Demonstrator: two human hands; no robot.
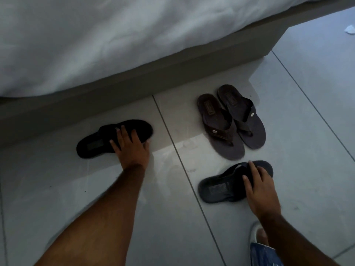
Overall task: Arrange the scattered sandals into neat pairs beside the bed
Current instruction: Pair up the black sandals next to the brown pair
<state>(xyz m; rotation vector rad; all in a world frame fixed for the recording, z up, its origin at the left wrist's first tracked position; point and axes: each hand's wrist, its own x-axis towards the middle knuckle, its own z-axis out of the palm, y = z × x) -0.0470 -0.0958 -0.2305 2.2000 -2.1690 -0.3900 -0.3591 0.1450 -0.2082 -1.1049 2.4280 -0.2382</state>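
Left hand [130, 148] reaching forward, fingers spread and gripping black sandal [107, 140] near bed [134, 81]; right hand [260, 186] grasping dark sandal [224, 184] on floor [76, 189] just below brown pair [230, 120]; labels unreadable.

You had a brown pair [231, 121] lying side by side near the bed [134, 79], one black sandal [99, 143] left by the frame, one blue sandal [222, 186] nearer you, both lying crosswise.
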